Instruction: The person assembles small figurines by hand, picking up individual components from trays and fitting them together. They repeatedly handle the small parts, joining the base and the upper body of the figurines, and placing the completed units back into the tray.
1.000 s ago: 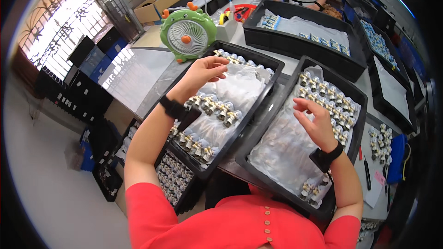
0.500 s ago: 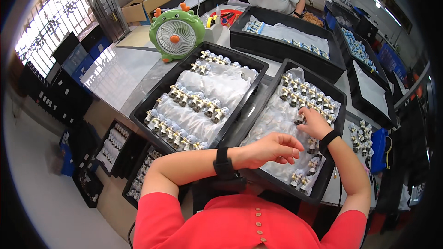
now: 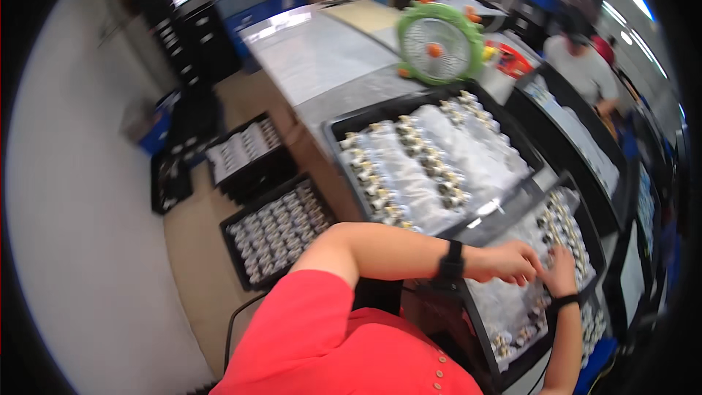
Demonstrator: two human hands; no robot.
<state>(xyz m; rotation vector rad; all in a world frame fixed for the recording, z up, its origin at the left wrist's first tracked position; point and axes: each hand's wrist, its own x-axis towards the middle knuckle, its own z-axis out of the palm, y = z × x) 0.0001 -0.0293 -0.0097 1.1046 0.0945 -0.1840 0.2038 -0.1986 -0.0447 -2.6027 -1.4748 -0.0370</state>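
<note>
My left hand (image 3: 508,262) reaches across a black tray lined with white film, its fingers curled and the tips meeting those of my right hand. My right hand (image 3: 561,272) is bent over the same tray, fingers drawn together beside a row of small figurines (image 3: 563,230). Motion blur and the fingers hide whatever is between the two hands. The figurines have pale heads, yellow touches and dark bases. A few more figurines (image 3: 525,333) lie at the near end of this tray (image 3: 479,336). Each wrist wears a black band.
Left of it stands another black tray (image 3: 344,164) with rows of figurines between film. A green fan (image 3: 439,44) sits behind. Trays of figurines (image 3: 278,230) stand low at left. Across the table is a person in a white shirt (image 3: 581,66), beside further black trays (image 3: 570,124).
The view has swung left, bringing more of the floor trays and wall into sight. My left hand has come up against my right hand, where before they were apart.
</note>
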